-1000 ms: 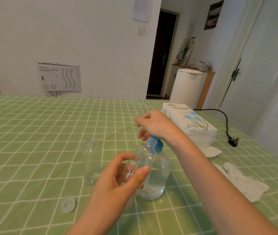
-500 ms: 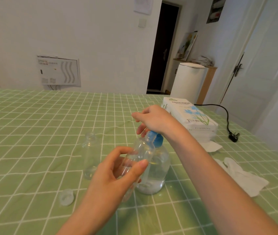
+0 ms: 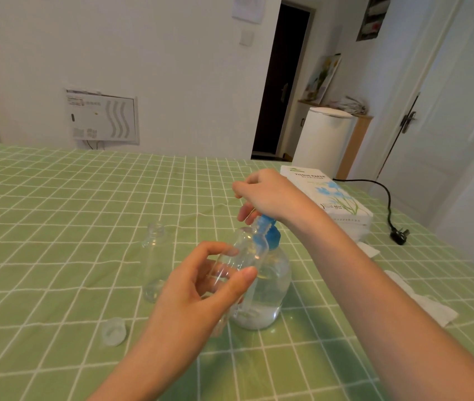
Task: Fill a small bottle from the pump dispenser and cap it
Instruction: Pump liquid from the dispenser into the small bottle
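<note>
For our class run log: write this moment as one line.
step: filling | left hand: holds small bottle at spout | right hand: on blue pump | cap: off, on table

soft, even daylight fills the room, bright on the white walls with no harsh glare. shadows on the bench [image 3: 56, 227] are faint; a pale greenish one lies under the pump dispenser [image 3: 261, 285], whose clear body shows small highlights. wide-angle distortion bows the door frame [image 3: 432, 91] at right. the doorway [image 3: 282, 82] is dark. focus is slightly soft throughout.

Cap [image 3: 113, 331] left of dispenser [image 3: 261, 287] (on table [image 3: 56, 204])
</note>
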Motion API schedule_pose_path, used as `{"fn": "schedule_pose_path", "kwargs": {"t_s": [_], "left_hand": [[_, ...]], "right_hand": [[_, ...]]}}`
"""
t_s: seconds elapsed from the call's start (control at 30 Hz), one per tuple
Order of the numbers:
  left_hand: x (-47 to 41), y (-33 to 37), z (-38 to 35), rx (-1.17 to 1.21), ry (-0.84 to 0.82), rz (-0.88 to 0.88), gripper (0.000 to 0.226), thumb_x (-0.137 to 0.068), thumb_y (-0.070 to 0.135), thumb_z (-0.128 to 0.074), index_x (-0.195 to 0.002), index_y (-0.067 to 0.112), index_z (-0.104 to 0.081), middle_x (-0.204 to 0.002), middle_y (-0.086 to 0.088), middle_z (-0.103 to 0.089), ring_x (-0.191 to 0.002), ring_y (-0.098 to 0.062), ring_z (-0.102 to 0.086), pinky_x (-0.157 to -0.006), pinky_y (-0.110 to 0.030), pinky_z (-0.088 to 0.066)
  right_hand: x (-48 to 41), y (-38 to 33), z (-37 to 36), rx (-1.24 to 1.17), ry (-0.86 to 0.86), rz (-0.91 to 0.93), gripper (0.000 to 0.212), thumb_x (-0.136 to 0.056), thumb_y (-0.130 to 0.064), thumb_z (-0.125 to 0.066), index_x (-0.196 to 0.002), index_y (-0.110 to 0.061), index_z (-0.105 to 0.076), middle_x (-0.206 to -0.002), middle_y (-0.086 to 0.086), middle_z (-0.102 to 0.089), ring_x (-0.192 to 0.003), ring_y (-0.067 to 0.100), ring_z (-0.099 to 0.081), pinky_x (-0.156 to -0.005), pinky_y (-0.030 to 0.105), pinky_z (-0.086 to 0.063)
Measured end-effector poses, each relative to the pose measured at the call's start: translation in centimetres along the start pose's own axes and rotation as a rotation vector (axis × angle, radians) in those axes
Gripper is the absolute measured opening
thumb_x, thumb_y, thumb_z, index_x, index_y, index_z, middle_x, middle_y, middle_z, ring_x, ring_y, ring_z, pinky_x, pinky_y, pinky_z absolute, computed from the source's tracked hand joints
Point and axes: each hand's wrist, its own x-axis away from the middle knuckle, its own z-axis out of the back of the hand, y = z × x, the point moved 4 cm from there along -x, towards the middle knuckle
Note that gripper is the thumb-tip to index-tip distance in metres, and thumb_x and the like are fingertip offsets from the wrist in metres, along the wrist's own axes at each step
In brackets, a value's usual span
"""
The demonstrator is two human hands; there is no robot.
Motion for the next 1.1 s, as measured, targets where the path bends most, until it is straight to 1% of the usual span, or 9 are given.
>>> {"fn": "schedule_pose_path", "kwargs": {"t_s": [0.13, 0.23, 0.37, 0.47, 0.57, 0.67, 0.73, 0.93, 1.1], "left_hand": [[0.1, -0.2, 0.0, 0.005, -0.004, 0.004, 0.035, -0.054, 0.052, -0.070, -0.085, 0.037, -0.065, -0.075, 0.003, -0.071, -0.065, -0.019, -0.068, -0.054, -0.018, -0.052], [0.1, -0.6, 0.1, 0.005, -0.004, 0.019, 0.035, -0.053, 0.051, -0.071, -0.084, 0.037, -0.066, -0.076, 0.001, -0.071, -0.063, -0.014, -0.068, -0.063, -0.027, -0.057], [0.1, -0.7, 0.2, -0.002, -0.002, 0.015, 0.035, -0.052, 0.052, -0.071, -0.084, 0.038, -0.065, -0.075, 0.001, -0.071, -0.062, -0.015, -0.067, -0.057, -0.023, -0.054], [0.1, -0.5, 0.1, -0.006, -0.005, 0.006, 0.034, -0.053, 0.053, -0.070, -0.084, 0.039, -0.065, -0.075, 0.002, -0.070, -0.065, -0.018, -0.067, -0.052, -0.020, -0.051], [-0.1, -0.3, 0.0, -0.006, -0.007, -0.016, 0.034, -0.054, 0.053, -0.070, -0.084, 0.039, -0.065, -0.074, 0.002, -0.069, -0.073, -0.030, -0.067, -0.056, -0.022, -0.052], [-0.1, 0.0, 0.1, 0.001, 0.000, -0.021, 0.037, -0.052, 0.055, -0.069, -0.085, 0.038, -0.065, -0.074, 0.005, -0.069, -0.074, -0.029, -0.067, -0.057, -0.021, -0.052], [-0.1, 0.1, 0.0, 0.004, -0.004, -0.018, 0.037, -0.052, 0.055, -0.069, -0.085, 0.039, -0.065, -0.073, 0.006, -0.070, -0.074, -0.027, -0.068, -0.056, -0.019, -0.052], [0.2, -0.1, 0.1, -0.020, 0.000, 0.007, 0.038, -0.052, 0.054, -0.070, -0.086, 0.038, -0.065, -0.079, 0.002, -0.072, -0.071, -0.023, -0.070, -0.062, -0.032, -0.057], [0.2, -0.2, 0.2, -0.045, -0.007, 0.009, 0.035, -0.053, 0.055, -0.070, -0.084, 0.039, -0.064, -0.081, -0.001, -0.072, -0.072, -0.028, -0.068, -0.061, -0.037, -0.056]], "right_hand": [[-0.1, 0.4, -0.2, 0.001, 0.003, -0.025, 0.037, -0.093, -0.023, -0.049, -0.113, 0.004, -0.063, -0.082, 0.009, -0.074, -0.074, 0.021, -0.061, -0.084, 0.039, -0.053], [-0.1, 0.8, -0.7, 0.011, -0.004, -0.050, 0.037, -0.093, -0.023, -0.049, -0.116, 0.003, -0.062, -0.090, 0.012, -0.075, -0.074, 0.021, -0.061, -0.085, 0.038, -0.053], [0.1, 0.8, -0.8, 0.008, 0.007, -0.041, 0.039, -0.092, -0.022, -0.051, -0.118, 0.005, -0.061, -0.091, 0.015, -0.075, -0.086, 0.031, -0.070, -0.088, 0.043, -0.052], [0.1, 0.3, -0.3, 0.028, 0.011, -0.024, 0.041, -0.092, -0.023, -0.050, -0.119, 0.006, -0.061, -0.088, 0.013, -0.075, -0.098, 0.034, -0.068, -0.085, 0.041, -0.054], [0.0, -0.1, 0.4, 0.041, 0.027, -0.011, 0.042, -0.093, -0.026, -0.049, -0.120, 0.004, -0.060, -0.081, 0.009, -0.074, -0.091, 0.028, -0.070, -0.077, 0.032, -0.053], [0.0, -0.2, 0.3, 0.024, 0.016, -0.027, 0.043, -0.092, -0.025, -0.049, -0.121, 0.005, -0.059, -0.082, 0.009, -0.074, -0.095, 0.030, -0.069, -0.074, 0.030, -0.052], [0.0, -0.1, 0.2, 0.012, 0.012, -0.038, 0.041, -0.092, -0.025, -0.051, -0.119, 0.005, -0.061, -0.079, 0.007, -0.074, -0.099, 0.031, -0.068, -0.078, 0.032, -0.053], [0.2, 0.6, -0.5, -0.013, -0.005, -0.061, 0.023, -0.090, -0.025, -0.058, -0.097, -0.004, -0.065, -0.076, 0.004, -0.072, -0.095, 0.029, -0.070, -0.088, 0.041, -0.054], [0.2, 0.7, -0.7, 0.007, 0.016, -0.056, 0.017, -0.089, -0.027, -0.058, -0.077, -0.015, -0.057, -0.073, 0.001, -0.071, -0.093, 0.026, -0.071, -0.082, 0.034, -0.054]]}}
